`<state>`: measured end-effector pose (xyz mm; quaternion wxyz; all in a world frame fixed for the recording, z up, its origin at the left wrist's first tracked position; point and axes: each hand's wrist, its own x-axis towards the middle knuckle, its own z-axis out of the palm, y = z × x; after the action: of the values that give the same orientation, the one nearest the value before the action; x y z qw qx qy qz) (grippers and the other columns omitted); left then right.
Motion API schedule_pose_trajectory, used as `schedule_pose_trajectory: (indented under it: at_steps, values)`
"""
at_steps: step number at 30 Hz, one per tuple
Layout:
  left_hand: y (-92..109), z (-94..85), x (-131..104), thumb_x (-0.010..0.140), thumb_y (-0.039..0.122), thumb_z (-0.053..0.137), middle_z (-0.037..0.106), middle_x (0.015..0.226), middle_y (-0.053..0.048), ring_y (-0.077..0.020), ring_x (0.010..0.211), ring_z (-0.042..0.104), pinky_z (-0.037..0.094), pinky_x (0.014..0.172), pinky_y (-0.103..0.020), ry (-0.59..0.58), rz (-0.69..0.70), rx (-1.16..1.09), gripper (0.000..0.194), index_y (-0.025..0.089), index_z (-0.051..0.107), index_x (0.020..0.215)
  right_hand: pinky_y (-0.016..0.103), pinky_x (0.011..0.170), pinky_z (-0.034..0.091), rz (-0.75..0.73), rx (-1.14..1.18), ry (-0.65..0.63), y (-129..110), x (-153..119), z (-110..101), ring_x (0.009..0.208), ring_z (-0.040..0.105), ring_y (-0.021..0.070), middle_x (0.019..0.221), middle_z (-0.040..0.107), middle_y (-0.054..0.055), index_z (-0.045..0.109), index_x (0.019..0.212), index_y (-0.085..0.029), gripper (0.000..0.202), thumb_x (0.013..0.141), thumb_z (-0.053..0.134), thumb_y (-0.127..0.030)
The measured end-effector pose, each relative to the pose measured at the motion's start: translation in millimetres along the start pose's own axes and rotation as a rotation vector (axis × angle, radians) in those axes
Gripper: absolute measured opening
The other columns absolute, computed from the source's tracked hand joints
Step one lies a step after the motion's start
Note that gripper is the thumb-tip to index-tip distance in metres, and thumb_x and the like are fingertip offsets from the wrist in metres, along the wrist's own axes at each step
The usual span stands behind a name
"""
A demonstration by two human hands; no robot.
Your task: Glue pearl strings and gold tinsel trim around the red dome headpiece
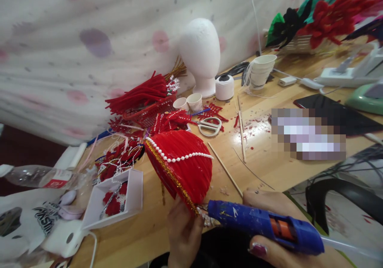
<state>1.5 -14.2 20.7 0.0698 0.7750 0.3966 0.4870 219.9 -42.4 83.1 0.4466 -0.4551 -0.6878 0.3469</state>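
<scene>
Head cam, single view. Looks forward and down across the table (149, 234) from the wearer's side; left hand (184, 230) and right hand (271, 200) close in, lower frame; curtain (128, 32) farther back, upper left.

It was a craft workshop: a foam head (201, 52), scissors (210, 127), thread (224, 88) and red stems (139, 94) crowded the table (221, 140).
</scene>
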Motion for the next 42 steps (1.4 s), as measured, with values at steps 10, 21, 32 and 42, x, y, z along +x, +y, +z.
schedule_pose_trajectory:
  at_steps: [10, 21, 32, 42]
  values:
    - [-1.9, -1.2, 0.0, 0.097, 0.026, 0.058, 0.079, 0.078, -0.002, -0.0190, 0.070, 0.075, 0.063, 0.069, -0.031, -0.034, 0.001, -0.024, 0.018, 0.022, 0.072, 0.087, 0.030, 0.053, 0.042, -0.036, 0.021, 0.009, 4.6, 2.1, 4.9, 0.053, 0.054, 0.0145, 0.060, 0.056, -0.001, 0.056, 0.069, -0.023, 0.052, 0.098, 0.044, -0.064]
    - [-0.6, -2.1, -1.2, 0.098, 0.031, 0.058, 0.075, 0.066, -0.001, -0.0164, 0.055, 0.069, 0.057, 0.054, -0.026, 0.010, -0.027, 0.009, 0.027, 0.020, 0.071, 0.077, 0.029, 0.043, 0.038, -0.018, 0.056, 0.005, 7.6, -3.0, 7.0, 0.046, 0.048, 0.0144, 0.054, 0.051, -0.001, 0.047, 0.063, -0.025, 0.056, 0.096, 0.040, -0.071]
    - [1.0, -3.9, 0.7, 0.098, 0.034, 0.057, 0.074, 0.064, -0.002, -0.0166, 0.054, 0.068, 0.055, 0.050, -0.026, -0.022, -0.041, -0.006, 0.031, 0.020, 0.072, 0.075, 0.030, 0.047, 0.043, 0.052, 0.028, -0.045, 4.0, -2.9, 1.2, 0.051, 0.055, 0.0165, 0.057, 0.059, 0.001, 0.053, 0.064, -0.025, 0.049, 0.093, 0.051, -0.065]
    - [-4.1, -4.0, -6.4, 0.097, 0.036, 0.061, 0.072, 0.059, 0.001, -0.0128, 0.043, 0.060, 0.049, 0.044, -0.023, 0.005, -0.056, 0.033, 0.031, 0.020, 0.073, 0.073, 0.025, 0.049, 0.042, 0.031, 0.023, -0.034, 5.2, 2.9, -1.3, 0.050, 0.054, 0.0126, 0.059, 0.058, -0.002, 0.055, 0.067, -0.022, 0.042, 0.094, 0.057, -0.055]
